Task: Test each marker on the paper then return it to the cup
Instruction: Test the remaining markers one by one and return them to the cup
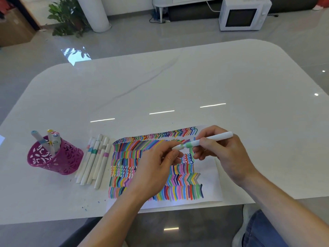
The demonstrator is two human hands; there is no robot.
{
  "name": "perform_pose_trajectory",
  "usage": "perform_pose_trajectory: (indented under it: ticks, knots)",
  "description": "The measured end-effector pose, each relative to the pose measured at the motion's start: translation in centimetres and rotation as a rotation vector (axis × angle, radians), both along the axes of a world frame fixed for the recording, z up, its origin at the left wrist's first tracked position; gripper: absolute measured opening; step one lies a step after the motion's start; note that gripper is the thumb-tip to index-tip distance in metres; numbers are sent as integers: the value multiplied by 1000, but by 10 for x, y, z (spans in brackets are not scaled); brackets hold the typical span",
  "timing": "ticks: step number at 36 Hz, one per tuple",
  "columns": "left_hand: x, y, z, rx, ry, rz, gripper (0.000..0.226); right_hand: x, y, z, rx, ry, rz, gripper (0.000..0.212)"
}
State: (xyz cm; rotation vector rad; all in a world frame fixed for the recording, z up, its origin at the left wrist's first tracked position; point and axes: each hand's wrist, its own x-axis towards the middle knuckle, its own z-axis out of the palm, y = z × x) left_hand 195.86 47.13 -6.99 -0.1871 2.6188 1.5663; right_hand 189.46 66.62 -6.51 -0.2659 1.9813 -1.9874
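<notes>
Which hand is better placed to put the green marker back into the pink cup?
Probably the left hand: its fingers pinch one end of the green marker, and the pink cup stands on its side. The right hand, gripping the barrel, would have to cross the paper.

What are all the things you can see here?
table: one, white, under everything
paper: one, white with coloured strokes, near table edge
cup: one, pink, left on table
markers in cup: four, white, standing
loose markers: about six, white, lying between cup and paper
held marker: one, white with green band, above paper
microwave: one, white, floor behind
plant: one, green, floor behind
left hand: pinches held marker's end
right hand: grips held marker
</notes>
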Motion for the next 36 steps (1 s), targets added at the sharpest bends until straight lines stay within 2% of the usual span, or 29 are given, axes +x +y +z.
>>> perform_pose_trajectory:
  ticks: [4, 10, 17, 23, 36]
  knots:
    - [1, 0, 0, -18, 9, -18, 22, 2, -2, -1, 49, 36, 34, 7]
    - [1, 0, 1, 19, 24, 11, 16, 2, -3, 1, 16, 10, 21, 8]
    - [2, 4, 1, 34, 70, 45, 18, 4, -1, 3, -34, -69, 25, 10]
    - [2, 4, 1, 42, 117, 78, 22, 10, -6, 2, -80, -113, 5, 25]
    - [4, -4, 2, -35, 189, 81, 19, 18, -12, 6, -105, -127, -15, 27]
